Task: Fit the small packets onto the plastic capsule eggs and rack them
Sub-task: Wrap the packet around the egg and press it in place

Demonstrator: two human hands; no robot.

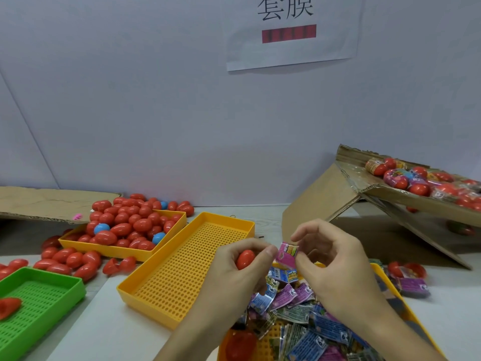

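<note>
Orange perforated tray [182, 272] lies bare between the egg-filled tray [125, 252] and the hands. Left hand [234, 269] curls around a red capsule egg [245, 259], its long axis tilted up to the right. Just beside it, right hand [335, 259] pinches a pink packet [287, 254] above the packet pile [307, 316].

Paper sign [291, 32] on wall [156, 100], high above fingers. Flat cardboard sheet [39, 203] far left of fingers. Green tray [39, 303] lower left on surface [104, 332].
</note>
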